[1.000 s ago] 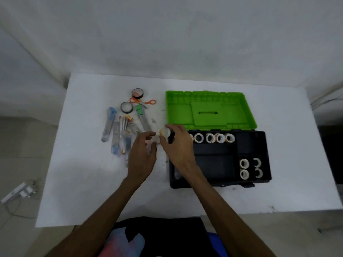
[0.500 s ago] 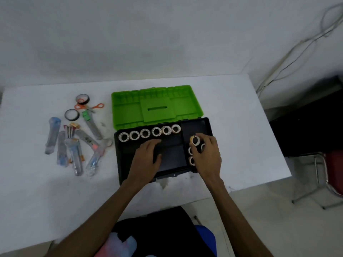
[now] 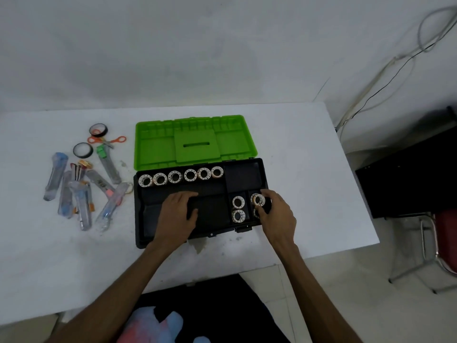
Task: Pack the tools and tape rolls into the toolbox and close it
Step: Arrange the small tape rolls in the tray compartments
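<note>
- The toolbox (image 3: 262, 180) stood open on the white table (image 3: 309, 174); its green lid (image 3: 153, 149) lay folded back flat behind the black tray.
- My right hand (image 3: 278, 216) reached into the small front-right compartment; its grip was narrow, thumb and fingers pinching a white tape roll (image 3: 258, 199) on edge at the back of that compartment; another roll below it was mostly hidden by my thumb.
- My left hand (image 3: 176, 216) rested palm-down on the long middle section of the tray; its grip was wide, the fingers straight and holding nothing.
- Six white rolls (image 3: 190, 175) stood on edge in a row along the tray's rear channel; two more rolls (image 3: 238, 209) sat one behind the other in the narrow compartment just left of my right hand.
- Left of the toolbox, on the table, lay a loose pile of packaged tools (image 3: 81, 194), a green-capped utility knife (image 3: 107, 163), orange-handled scissors (image 3: 108, 140) and two dark tape rolls (image 3: 83, 150); one dark roll touched the scissors, the other lay near the knife's cap.
</note>
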